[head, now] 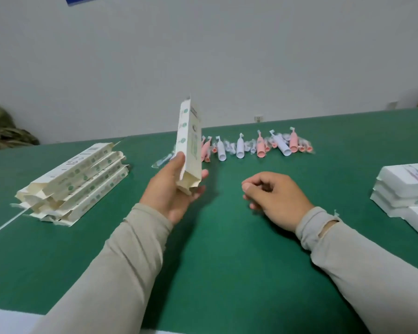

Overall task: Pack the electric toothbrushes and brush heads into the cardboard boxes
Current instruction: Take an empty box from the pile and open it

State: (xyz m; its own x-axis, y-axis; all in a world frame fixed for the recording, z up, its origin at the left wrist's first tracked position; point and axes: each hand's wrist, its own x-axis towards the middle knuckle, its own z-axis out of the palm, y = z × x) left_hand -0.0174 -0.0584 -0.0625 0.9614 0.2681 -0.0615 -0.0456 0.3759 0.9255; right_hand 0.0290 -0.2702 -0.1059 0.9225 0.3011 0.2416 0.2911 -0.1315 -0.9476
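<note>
A big green table (215, 249) fills most of the room in front of the person. A plain grey-white wall (203, 56) stands behind it.

The person's two arms reach over the table in long beige sleeves (121, 261).

On the left side of the table lies a pile of flat cardboard boxes (75, 186). They are cream with green dots, and their end flaps hang open. On the far right sits a stack of white closed boxes (405, 189), one on top of another.

In the middle, the left hand (171, 189) is gripping one box (188, 143). The thumb and fingers curl around its lower end. The box stands almost straight up in the air, tipped a little, above the table. Its bottom flaps look loose and open.

The right hand (275, 196) is near it, low over the table. Its fingers are loosely curled and it holds nothing.

Far back on the table, behind the hands, lies a row of electric toothbrushes (258, 145). Some are pink and some are white. They lie side by side, with their thin ends pointing to the wall. Small brush heads (304, 148) in clear wrap are mixed in between them. One more wrapped piece (162, 161) lies just left of the held box.
</note>
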